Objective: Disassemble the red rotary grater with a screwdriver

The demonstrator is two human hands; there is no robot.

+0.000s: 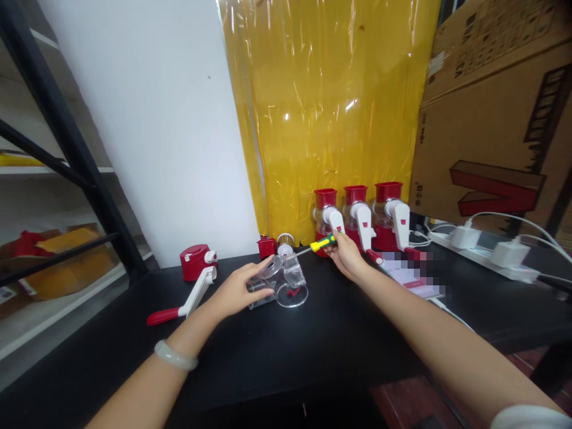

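Note:
My left hand [243, 289] grips a clear plastic grater housing [294, 273] by its left side, thumb and fingers around it. The housing lies tipped on the black table, and a small red part shows through its round rim. In my right hand [346, 253] is a screwdriver [324, 242] with a yellow and green handle. Its shaft points left toward the top of the housing; whether the tip touches is hard to see. Just behind stand a metal grater drum [285, 241] and a red pusher [267, 246]. A red base [195, 262] and a white crank with a red handle [163, 316] lie left of my left hand.
Three assembled red rotary graters [388, 217] stand at the back right, cranks facing me. A phone [413, 277], partly blurred out, lies by my right forearm, with a power strip [485, 256] and cables beyond. A large cardboard box [487, 137] and yellow plastic curtain [339, 95] bound the back.

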